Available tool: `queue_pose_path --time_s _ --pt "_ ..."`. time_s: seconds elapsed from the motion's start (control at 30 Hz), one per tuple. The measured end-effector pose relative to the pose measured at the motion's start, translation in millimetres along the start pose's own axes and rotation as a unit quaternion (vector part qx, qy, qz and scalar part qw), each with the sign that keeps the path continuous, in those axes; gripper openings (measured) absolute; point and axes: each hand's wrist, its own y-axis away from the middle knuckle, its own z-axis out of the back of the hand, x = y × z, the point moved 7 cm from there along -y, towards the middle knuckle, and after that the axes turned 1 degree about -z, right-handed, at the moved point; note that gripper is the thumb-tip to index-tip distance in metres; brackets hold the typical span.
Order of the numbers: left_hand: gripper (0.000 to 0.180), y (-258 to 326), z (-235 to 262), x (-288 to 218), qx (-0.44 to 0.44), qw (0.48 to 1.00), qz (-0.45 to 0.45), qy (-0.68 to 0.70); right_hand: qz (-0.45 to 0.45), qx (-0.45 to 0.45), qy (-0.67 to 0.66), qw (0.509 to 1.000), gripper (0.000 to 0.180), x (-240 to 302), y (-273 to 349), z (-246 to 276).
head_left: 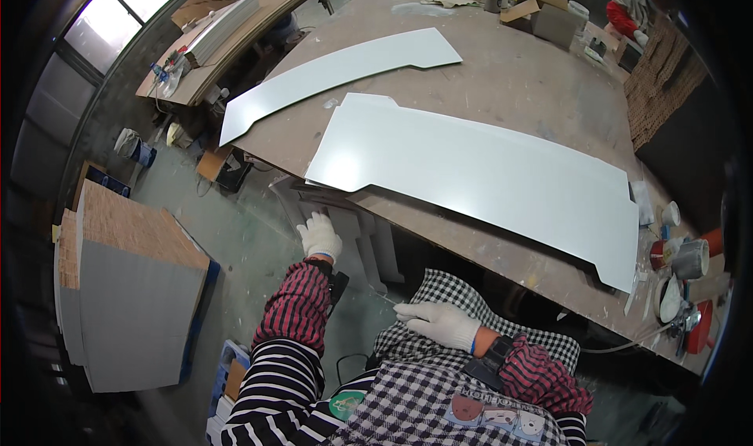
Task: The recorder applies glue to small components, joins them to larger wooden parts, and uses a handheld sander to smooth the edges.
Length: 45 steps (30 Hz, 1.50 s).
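Observation:
My left hand [320, 238], in a white knit glove, reaches down beside the table's near left corner. Its fingers are slightly spread, next to grey shaped panels [362, 246] that stand under the table edge. Whether the fingertips touch a panel, I cannot tell. My right hand [441, 324], gloved too, lies in front of my checkered apron [408, 391] with its fingers stretched out and nothing in them. A wide white panel [478, 171] with notched corners lies along the table's near edge. Behind it at the left, a narrower curved white panel [337, 73] sticks out past the table edge.
Both white panels rest on a brown worktable [549, 93]. Cans [690, 259] and tape stand at its right end; a cardboard box [541, 18] sits at the back. A stack of grey boards [137, 305] stands on the floor at left. Another person [627, 14] is at far right.

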Motion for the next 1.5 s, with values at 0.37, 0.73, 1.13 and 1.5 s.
queue_pose_path --time_s 0.37,0.73,1.13,1.5 --pt "0.073 57.7 15.7 -6.2 0.001 0.934 -0.006 0.356 0.029 -0.019 0.018 0.999 0.040 -8.8 1.1 5.3" --pt "0.065 84.2 66.9 15.3 -0.087 0.846 0.050 0.524 0.006 -0.018 -0.079 0.997 0.035 -7.3 13.1 7.7" --pt "0.051 -5.3 131.0 74.7 -0.237 0.707 -0.029 0.666 0.014 -0.152 -0.044 0.987 0.033 1.8 53.7 52.5" --pt "0.051 -16.1 139.6 55.6 -0.251 0.729 -0.054 0.635 0.024 -0.640 -0.213 0.737 0.025 -27.7 277.3 151.7"
